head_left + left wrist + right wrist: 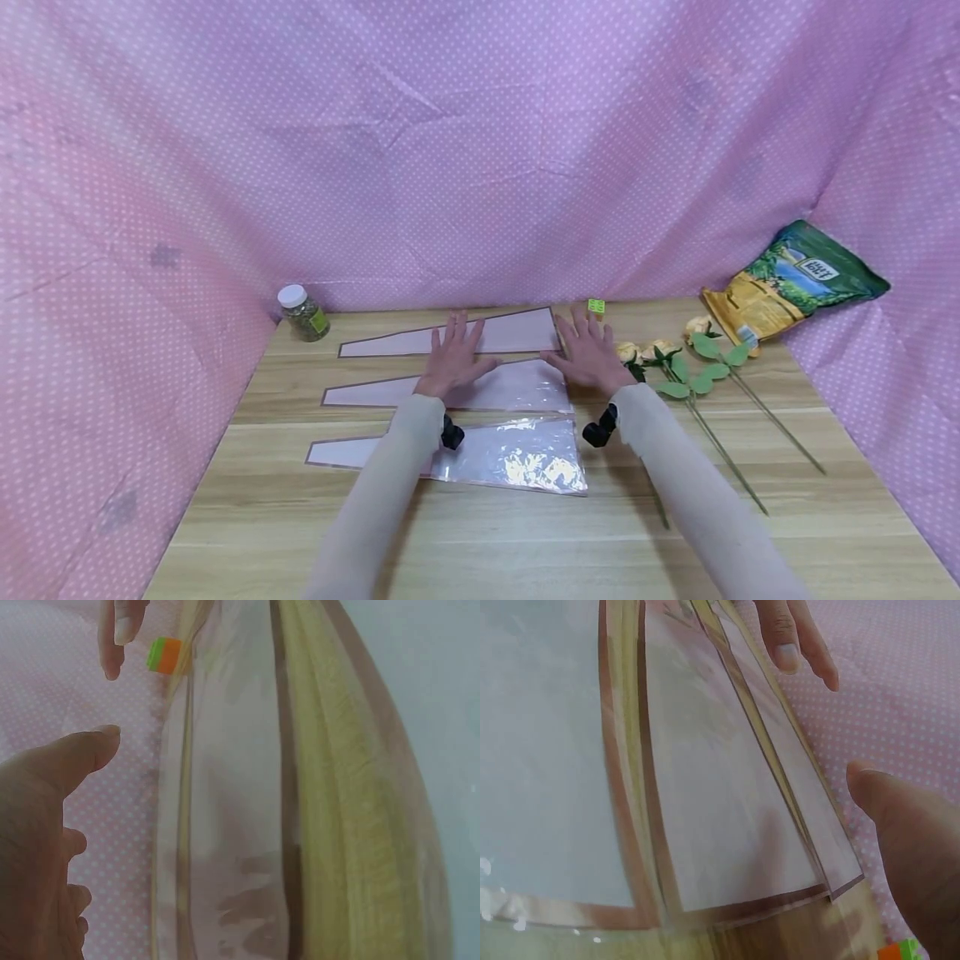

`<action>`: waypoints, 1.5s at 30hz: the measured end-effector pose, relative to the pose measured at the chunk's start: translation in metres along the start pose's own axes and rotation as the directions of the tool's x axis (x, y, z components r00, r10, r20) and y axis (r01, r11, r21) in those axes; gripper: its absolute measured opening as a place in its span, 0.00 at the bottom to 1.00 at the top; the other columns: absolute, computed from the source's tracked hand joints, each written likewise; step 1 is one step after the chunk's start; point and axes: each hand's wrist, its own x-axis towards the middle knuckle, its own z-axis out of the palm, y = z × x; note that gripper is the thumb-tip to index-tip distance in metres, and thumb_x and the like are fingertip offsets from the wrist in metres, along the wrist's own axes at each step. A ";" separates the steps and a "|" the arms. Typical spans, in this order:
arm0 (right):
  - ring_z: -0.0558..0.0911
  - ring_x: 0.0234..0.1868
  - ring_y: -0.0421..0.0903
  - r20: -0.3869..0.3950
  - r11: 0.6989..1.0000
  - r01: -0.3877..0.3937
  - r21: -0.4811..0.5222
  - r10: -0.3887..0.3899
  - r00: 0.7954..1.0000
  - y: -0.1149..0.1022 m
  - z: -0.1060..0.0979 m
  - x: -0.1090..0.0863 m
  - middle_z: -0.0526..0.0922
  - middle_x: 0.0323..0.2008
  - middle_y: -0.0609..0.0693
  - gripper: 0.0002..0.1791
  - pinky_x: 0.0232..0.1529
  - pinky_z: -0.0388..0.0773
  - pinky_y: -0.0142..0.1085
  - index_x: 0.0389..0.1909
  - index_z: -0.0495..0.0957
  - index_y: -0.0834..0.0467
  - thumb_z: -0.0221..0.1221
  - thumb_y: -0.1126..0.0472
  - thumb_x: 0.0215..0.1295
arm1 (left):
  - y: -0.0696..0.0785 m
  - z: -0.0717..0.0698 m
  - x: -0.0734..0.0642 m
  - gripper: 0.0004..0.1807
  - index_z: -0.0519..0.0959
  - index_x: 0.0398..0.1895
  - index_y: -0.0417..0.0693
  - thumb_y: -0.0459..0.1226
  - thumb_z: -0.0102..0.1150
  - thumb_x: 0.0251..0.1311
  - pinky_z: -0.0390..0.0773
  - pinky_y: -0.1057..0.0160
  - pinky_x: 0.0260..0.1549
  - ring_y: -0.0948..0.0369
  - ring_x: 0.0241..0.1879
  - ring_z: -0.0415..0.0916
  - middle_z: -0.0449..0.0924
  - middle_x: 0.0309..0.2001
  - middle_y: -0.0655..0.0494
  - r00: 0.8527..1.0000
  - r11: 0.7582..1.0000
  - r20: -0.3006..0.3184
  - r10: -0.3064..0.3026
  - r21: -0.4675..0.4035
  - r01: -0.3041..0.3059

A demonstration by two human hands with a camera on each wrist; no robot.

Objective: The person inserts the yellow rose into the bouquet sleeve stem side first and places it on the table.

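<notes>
Three tapered sleeves of pale film with brown borders lie in a row on the table: a far sleeve, a middle sleeve and a shiny near sleeve. Over the far and middle sleeves, my left hand is spread palm down with straight fingers. Similarly spread, my right hand is at the wide right ends of the same two sleeves. Neither hand holds anything; whether they touch the film I cannot tell. My left forearm hides part of the near sleeve. Both wrist views show the sleeves beside the thumbs.
Cream roses with green leaves and long stems lie right of my right hand, one stem partly under that arm. A green and yellow bag leans at the back right. A lidded jar stands back left; a small green-orange block sits behind.
</notes>
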 end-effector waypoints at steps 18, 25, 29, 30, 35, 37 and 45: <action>0.46 0.79 0.71 0.091 1.000 -0.025 0.009 0.024 0.996 -0.005 0.020 0.004 0.46 0.80 0.65 0.47 0.72 0.45 0.71 0.79 0.50 0.55 0.44 0.29 0.70 | 0.014 0.021 0.011 0.48 0.47 0.81 0.55 0.67 0.44 0.65 0.41 0.37 0.77 0.45 0.82 0.33 0.38 0.82 0.44 0.994 1.000 0.107 0.001 -0.010 0.000; 0.48 0.79 0.70 0.114 0.999 -0.024 0.020 0.022 0.993 -0.004 0.025 0.002 0.49 0.79 0.65 0.46 0.72 0.47 0.71 0.78 0.53 0.55 0.42 0.29 0.70 | 0.015 0.026 0.011 0.48 0.49 0.81 0.56 0.68 0.44 0.64 0.41 0.37 0.77 0.46 0.82 0.36 0.39 0.82 0.46 0.989 1.000 0.148 -0.015 -0.013 0.017; 0.47 0.79 0.69 0.122 0.999 -0.034 0.028 0.030 0.992 -0.005 0.027 0.002 0.48 0.79 0.64 0.46 0.72 0.45 0.71 0.78 0.53 0.55 0.41 0.29 0.70 | 0.014 0.028 0.011 0.47 0.50 0.81 0.58 0.69 0.43 0.64 0.41 0.38 0.77 0.46 0.82 0.36 0.39 0.82 0.46 0.987 1.000 0.160 -0.028 0.002 0.028; 0.47 0.79 0.69 0.120 0.999 -0.033 0.029 0.029 0.992 -0.006 0.028 0.002 0.48 0.79 0.64 0.46 0.72 0.46 0.71 0.78 0.54 0.56 0.41 0.29 0.70 | 0.014 0.029 0.011 0.47 0.50 0.80 0.58 0.69 0.43 0.64 0.41 0.38 0.77 0.46 0.82 0.35 0.38 0.82 0.46 0.986 1.000 0.162 -0.030 0.004 0.030; 0.46 0.79 0.70 0.123 0.998 -0.030 0.054 0.023 0.992 -0.009 0.031 0.005 0.46 0.80 0.65 0.46 0.74 0.44 0.69 0.78 0.54 0.57 0.39 0.29 0.71 | 0.014 0.028 0.012 0.47 0.51 0.80 0.59 0.69 0.42 0.64 0.40 0.38 0.77 0.47 0.82 0.35 0.37 0.82 0.47 0.985 0.999 0.171 -0.034 0.004 0.034; 0.45 0.79 0.70 0.128 0.997 -0.034 0.063 0.025 0.991 -0.011 0.031 0.006 0.46 0.80 0.65 0.47 0.74 0.43 0.69 0.78 0.53 0.57 0.38 0.28 0.71 | 0.014 0.028 0.012 0.47 0.51 0.80 0.59 0.69 0.42 0.64 0.40 0.38 0.77 0.47 0.82 0.35 0.37 0.82 0.47 0.985 0.999 0.172 -0.033 0.002 0.034; 0.46 0.79 0.71 0.107 0.990 -0.050 0.131 0.037 0.994 -0.017 0.031 0.010 0.49 0.79 0.66 0.42 0.73 0.43 0.71 0.78 0.54 0.57 0.43 0.33 0.73 | 0.015 0.029 0.013 0.47 0.50 0.80 0.59 0.70 0.42 0.63 0.39 0.37 0.77 0.47 0.82 0.34 0.37 0.82 0.47 0.984 0.999 0.174 -0.037 -0.001 0.038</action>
